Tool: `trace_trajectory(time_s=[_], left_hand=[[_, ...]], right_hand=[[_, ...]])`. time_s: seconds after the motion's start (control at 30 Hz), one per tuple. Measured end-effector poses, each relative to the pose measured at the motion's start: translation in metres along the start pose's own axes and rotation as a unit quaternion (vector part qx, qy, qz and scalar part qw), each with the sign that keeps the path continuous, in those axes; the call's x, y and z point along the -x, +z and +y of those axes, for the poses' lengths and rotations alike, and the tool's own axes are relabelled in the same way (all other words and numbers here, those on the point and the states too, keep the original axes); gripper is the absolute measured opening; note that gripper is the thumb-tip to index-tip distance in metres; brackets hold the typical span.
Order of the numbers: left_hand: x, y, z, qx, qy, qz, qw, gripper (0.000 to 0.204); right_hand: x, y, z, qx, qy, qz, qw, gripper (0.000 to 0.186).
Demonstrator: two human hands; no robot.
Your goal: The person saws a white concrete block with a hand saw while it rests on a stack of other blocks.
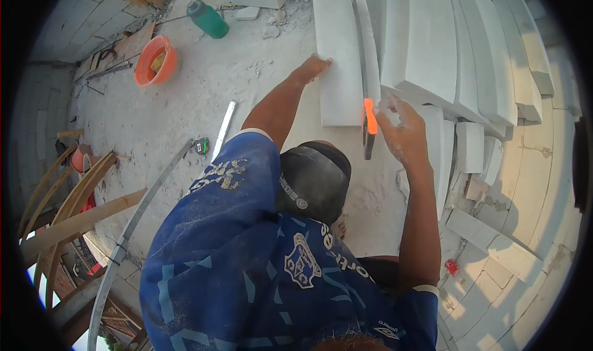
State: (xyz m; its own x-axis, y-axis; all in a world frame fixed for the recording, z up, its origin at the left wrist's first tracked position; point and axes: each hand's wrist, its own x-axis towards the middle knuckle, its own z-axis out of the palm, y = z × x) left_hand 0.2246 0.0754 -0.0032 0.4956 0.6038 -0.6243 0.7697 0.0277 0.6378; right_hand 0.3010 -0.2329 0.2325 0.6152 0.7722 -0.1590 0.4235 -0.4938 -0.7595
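Note:
A long white aerated concrete block (338, 73) lies in front of me with a lengthwise cut through it. In that cut sits a hand saw (369, 116), its dark blade running away from me and its orange and black handle jutting past the near end. My left hand (314, 68) grips the block's left edge, with the thumb at the top edge and the other fingers partly hidden. Just right of the saw handle, my right hand (404, 132) is dusty and raised, its fingers loosely bent and apart, holding nothing.
More white blocks (432, 42) are stacked close on the right. Left on the dusty floor are an orange bucket (155, 61), a green bottle (208, 19), a tape measure (202, 146) and a metal straightedge (224, 130). Timber pieces (80, 224) stand at the left edge.

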Motion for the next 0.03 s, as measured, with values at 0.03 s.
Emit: trace_trajectory(time_s=[0.03], left_hand=[[0.0288,0.0064,-0.0472,0.001,-0.039,-0.001,0.999,0.081]], right_hand=[[-0.0173,0.0327,0.0073,-0.019,-0.061,-0.014,0.998,0.061]])
